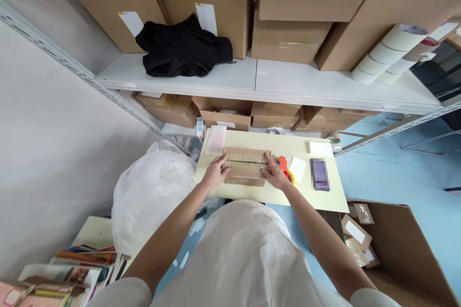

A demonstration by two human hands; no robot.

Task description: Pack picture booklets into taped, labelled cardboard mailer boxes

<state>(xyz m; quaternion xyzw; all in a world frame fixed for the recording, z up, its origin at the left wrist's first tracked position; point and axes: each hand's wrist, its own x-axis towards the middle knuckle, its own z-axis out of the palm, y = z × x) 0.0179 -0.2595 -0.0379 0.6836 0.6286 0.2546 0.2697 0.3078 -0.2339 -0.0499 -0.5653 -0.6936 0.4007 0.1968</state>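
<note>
A flattish brown cardboard box (pixel 247 169) lies on the pale yellow table (pixel 248 195) before me, with shiny tape along its middle. My left hand (pixel 216 171) grips its left end, thumb on top. At the right end, my right hand (pixel 275 172) holds the box with fingers bent over its top and edge. Just beyond the right hand lies a red tape dispenser (pixel 282 164), partly hidden by that hand, with a yellow roll (pixel 291 178) showing. A white sheet of paper (pixel 297 169) is beside the dispenser.
A blurred purple item (pixel 320 174) and white slips (pixel 320 148) lie at the table's right. Pinkish sheets (pixel 216 140) are at the back left. A shelf (pixel 273 76) with cartons spans behind. A plastic bag (pixel 151 192) stands left; a large carton (pixel 403 235) holds small boxes at right.
</note>
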